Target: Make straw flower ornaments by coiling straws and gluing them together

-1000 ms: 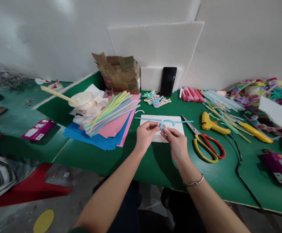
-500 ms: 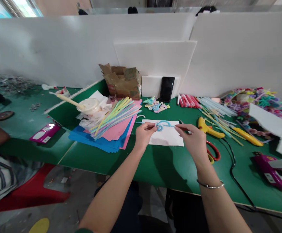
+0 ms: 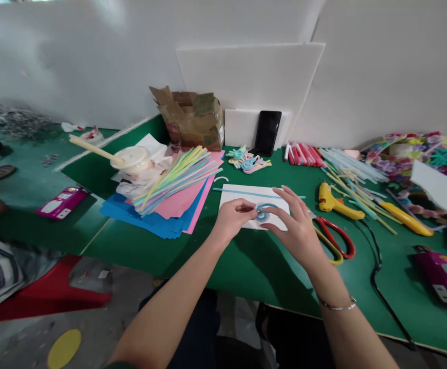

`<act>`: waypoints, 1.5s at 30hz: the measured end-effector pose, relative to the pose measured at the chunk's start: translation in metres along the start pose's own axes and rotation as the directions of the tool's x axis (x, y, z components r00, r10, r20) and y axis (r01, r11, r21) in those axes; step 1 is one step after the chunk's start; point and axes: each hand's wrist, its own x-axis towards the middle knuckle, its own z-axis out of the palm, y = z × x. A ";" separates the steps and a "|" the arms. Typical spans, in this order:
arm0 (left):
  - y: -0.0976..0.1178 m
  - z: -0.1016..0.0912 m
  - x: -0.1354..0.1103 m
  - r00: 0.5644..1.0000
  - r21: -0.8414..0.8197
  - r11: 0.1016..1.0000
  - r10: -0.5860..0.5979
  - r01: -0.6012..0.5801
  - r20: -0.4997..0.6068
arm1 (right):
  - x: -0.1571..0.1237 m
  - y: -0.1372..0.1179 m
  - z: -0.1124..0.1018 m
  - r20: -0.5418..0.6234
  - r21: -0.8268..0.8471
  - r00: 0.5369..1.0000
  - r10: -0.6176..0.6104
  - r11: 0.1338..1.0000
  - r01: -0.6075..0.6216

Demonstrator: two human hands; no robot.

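Note:
A blue pipe cleaner (image 3: 261, 215) is bent into a spiral above a white sheet (image 3: 229, 196). My left hand (image 3: 231, 221) pinches the spiral's left side between thumb and fingertips. Around its right side curves my right hand (image 3: 299, 228), thumb and fingers apart; whether a fingertip touches the coil is hard to see. A straight blue pipe cleaner (image 3: 242, 192) lies across the sheet just beyond both hands. Red-and-yellow scissors (image 3: 346, 243) rest right beside my right hand, their blades partly hidden.
Left lies a bundle of pastel pipe cleaners (image 3: 181, 177) on coloured sheets (image 3: 142, 218). Behind are a cardboard box (image 3: 195, 123), a phone (image 3: 267, 133) and small twisted shapes (image 3: 248, 160). To the right sit a yellow glue gun (image 3: 337, 202), its black cord (image 3: 377, 271) and red markers (image 3: 304, 155).
My right hand has let its fingers spread and moved in close to the coil. The blue length it held out straight is now curled round the spiral. The view has tilted down.

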 end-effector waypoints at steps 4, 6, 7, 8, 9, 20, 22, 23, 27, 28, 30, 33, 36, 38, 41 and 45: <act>0.002 -0.001 -0.002 1.000 0.044 0.999 -0.009 0.008 0.017 | -0.005 0.001 0.003 -0.001 0.029 1.000 0.011 1.000 -0.011; 0.002 -0.003 -0.002 1.000 0.039 0.999 -0.007 0.007 0.015 | -0.005 0.001 0.003 -0.011 0.042 0.999 0.030 0.999 -0.030; 0.002 -0.004 -0.002 1.000 0.035 0.999 -0.010 0.009 0.014 | -0.005 0.001 0.004 -0.015 0.044 0.999 0.039 0.998 -0.039; 0.002 -0.005 -0.002 1.000 0.031 0.999 -0.016 0.015 0.012 | -0.005 0.000 0.004 -0.018 0.042 0.999 0.046 0.998 -0.045; 0.002 -0.006 -0.002 1.000 0.030 0.999 -0.026 0.026 0.013 | -0.004 0.000 0.005 -0.021 0.037 0.999 0.048 0.998 -0.047; 0.000 -0.007 -0.002 0.999 0.029 0.999 -0.039 0.038 0.005 | -0.004 -0.001 0.011 -0.027 0.041 0.999 0.025 0.999 -0.024; -0.001 -0.007 -0.001 0.999 0.016 0.999 -0.037 0.037 0.009 | -0.004 -0.001 0.011 -0.032 0.038 0.999 0.021 0.999 -0.020; -0.002 -0.007 -0.001 0.999 0.014 0.999 -0.036 0.036 0.012 | -0.004 -0.001 0.011 -0.034 0.035 0.999 0.020 0.999 -0.019; -0.003 -0.007 0.000 0.999 0.007 0.999 -0.039 0.039 0.014 | -0.004 -0.001 0.013 -0.033 0.032 0.999 0.028 0.999 -0.027; -0.003 -0.008 0.000 0.999 0.001 0.999 -0.048 0.048 0.015 | -0.004 -0.001 0.013 -0.031 0.035 0.999 0.032 0.999 -0.031; -0.004 -0.008 0.000 0.997 -0.011 0.997 -0.072 0.072 0.014 | -0.004 0.000 0.014 -0.028 0.046 0.999 0.038 0.998 -0.036; -0.004 -0.007 0.000 0.996 -0.024 0.995 -0.093 0.093 0.009 | -0.005 0.001 0.016 -0.028 0.062 0.999 0.047 0.997 -0.045; -0.005 -0.007 0.001 0.997 -0.028 0.997 -0.077 0.076 -0.031 | -0.005 0.001 0.016 -0.029 0.084 0.997 0.071 0.994 -0.068; -0.005 -0.006 0.001 0.995 -0.029 0.998 -0.058 0.056 -0.075 | -0.004 0.001 0.017 -0.052 0.113 0.994 0.100 0.989 -0.094; -0.004 -0.005 0.001 0.993 -0.043 0.998 -0.053 0.048 -0.109 | -0.002 0.000 0.017 -0.107 0.153 0.982 0.158 0.978 -0.141; -0.005 -0.003 0.001 0.990 -0.049 0.998 -0.042 0.035 -0.137 | 0.001 -0.004 0.015 -0.156 0.171 0.966 0.205 0.969 -0.178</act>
